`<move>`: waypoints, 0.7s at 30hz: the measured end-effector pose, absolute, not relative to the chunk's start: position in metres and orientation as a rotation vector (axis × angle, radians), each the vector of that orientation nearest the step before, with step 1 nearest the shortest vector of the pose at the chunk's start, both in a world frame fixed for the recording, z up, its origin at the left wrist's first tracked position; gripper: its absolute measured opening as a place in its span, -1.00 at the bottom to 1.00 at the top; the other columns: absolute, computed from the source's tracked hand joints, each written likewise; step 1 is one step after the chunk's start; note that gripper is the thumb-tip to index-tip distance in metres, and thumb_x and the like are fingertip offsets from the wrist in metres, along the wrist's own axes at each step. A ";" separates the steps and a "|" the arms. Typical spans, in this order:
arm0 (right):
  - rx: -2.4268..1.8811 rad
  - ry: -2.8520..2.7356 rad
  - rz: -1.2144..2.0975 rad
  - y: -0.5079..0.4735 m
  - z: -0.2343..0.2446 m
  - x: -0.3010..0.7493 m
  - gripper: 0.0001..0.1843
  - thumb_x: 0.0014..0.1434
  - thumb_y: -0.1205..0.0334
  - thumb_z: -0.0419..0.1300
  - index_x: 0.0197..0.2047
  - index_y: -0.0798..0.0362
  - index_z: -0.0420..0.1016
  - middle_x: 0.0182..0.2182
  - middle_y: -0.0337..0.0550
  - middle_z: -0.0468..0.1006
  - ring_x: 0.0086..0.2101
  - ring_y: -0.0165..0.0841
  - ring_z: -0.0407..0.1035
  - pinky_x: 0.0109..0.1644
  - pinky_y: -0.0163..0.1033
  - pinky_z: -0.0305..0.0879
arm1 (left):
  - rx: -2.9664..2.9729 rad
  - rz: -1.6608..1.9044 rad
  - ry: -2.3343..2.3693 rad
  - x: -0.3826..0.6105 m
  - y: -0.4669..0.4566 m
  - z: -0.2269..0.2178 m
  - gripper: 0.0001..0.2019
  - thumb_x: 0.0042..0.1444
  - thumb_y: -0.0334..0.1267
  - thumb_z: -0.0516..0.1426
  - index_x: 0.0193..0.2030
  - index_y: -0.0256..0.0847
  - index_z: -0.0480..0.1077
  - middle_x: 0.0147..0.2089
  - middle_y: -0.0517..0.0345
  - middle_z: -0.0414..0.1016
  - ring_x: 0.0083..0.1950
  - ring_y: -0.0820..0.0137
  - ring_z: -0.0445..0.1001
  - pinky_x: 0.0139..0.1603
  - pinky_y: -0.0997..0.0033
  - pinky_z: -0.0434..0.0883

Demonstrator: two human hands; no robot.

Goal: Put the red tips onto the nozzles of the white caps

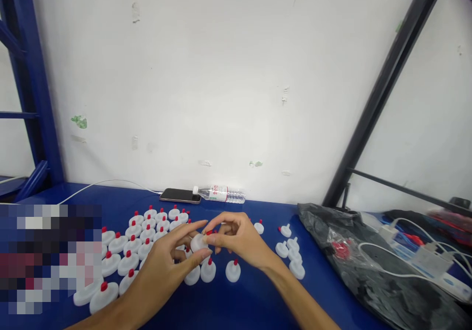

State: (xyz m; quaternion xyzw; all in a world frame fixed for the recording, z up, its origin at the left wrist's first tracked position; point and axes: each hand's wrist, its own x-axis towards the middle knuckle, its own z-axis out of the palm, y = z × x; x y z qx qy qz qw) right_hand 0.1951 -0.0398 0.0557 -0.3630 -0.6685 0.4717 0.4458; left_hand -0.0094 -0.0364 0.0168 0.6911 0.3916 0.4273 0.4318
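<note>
My left hand (167, 258) pinches a white plastic cap (199, 242) between thumb and fingers over the blue table (243, 300). My right hand (239, 239) meets it from the right, fingertips closed on a small red tip (209, 232) at the cap's top. Rows of white caps with red tips (136, 236) stand to the left and just under my hands. Several plain white caps without tips (291, 251) lie to the right of my right wrist.
A phone (180, 195) and a lying water bottle (221, 194) rest against the white wall. A black plastic bag (368, 266) lies at the right, with a power strip and white cables (435, 266). A blurred patch covers the left edge.
</note>
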 end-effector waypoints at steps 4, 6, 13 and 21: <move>-0.898 -1.725 1.027 -0.040 0.055 0.191 -0.76 0.02 0.10 0.54 -0.27 0.00 0.71 -0.29 -0.23 0.60 -0.51 -0.51 0.42 -0.44 -0.36 0.22 | 1.533 1.039 0.810 -0.011 -0.034 0.018 -0.34 0.16 0.10 0.33 0.34 -0.09 0.35 0.08 -0.05 0.60 -0.02 0.10 0.63 -0.20 0.32 0.57; -0.901 -1.739 0.987 -0.040 0.053 0.189 -0.78 0.03 0.08 0.53 -0.29 -0.01 0.71 -0.25 -0.25 0.56 -0.50 -0.54 0.38 -0.41 -0.35 0.23 | 1.526 1.055 0.712 -0.014 -0.032 0.018 -0.39 0.20 0.08 0.30 0.32 -0.10 0.37 0.17 -0.08 0.58 0.03 0.08 0.63 -0.07 0.25 0.57; -0.907 -1.789 1.015 -0.039 0.045 0.185 -0.74 0.04 -0.01 0.52 -0.28 -0.04 0.73 -0.31 -0.26 0.50 -0.49 -0.51 0.33 -0.40 -0.32 0.20 | 1.498 1.018 0.677 -0.013 -0.032 0.019 -0.46 0.26 0.04 0.28 0.28 -0.11 0.35 0.13 -0.06 0.61 0.13 0.08 0.60 0.08 0.19 0.55; -0.932 -1.811 1.036 -0.042 0.046 0.184 -0.73 0.00 0.03 0.54 -0.31 0.01 0.71 -0.36 -0.28 0.50 -0.52 -0.51 0.33 -0.42 -0.33 0.22 | 1.535 0.976 0.673 -0.012 -0.026 0.018 -0.54 0.16 -0.01 0.35 0.10 -0.20 0.46 -0.23 0.06 0.66 -0.18 0.23 0.62 -0.26 0.40 0.51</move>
